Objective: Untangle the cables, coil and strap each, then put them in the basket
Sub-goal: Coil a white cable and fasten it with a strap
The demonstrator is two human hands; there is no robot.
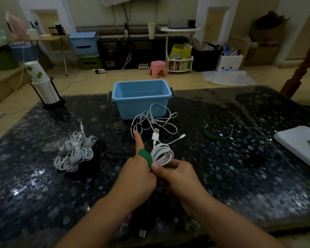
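Note:
A coiled white cable (162,153) with a USB plug sticking up is held between both hands over the dark table. My left hand (138,172) grips the coil's near side, its index finger pointing up with a green strap (145,157) draped over it. My right hand (177,176) pinches the strap's end against the coil. Behind them lies a loose tangle of white cable (156,120) mixed with a thin black cable (122,149). The blue basket (141,97) stands empty beyond the tangle. To the left sits a pile of strapped white coils (74,153).
Another green strap (217,136) lies curled on the right. A stack of paper cups in a holder (45,90) stands at the far left corner. A white folded cloth (301,145) lies at the right edge. A dark cable plug (142,232) hangs at the near edge.

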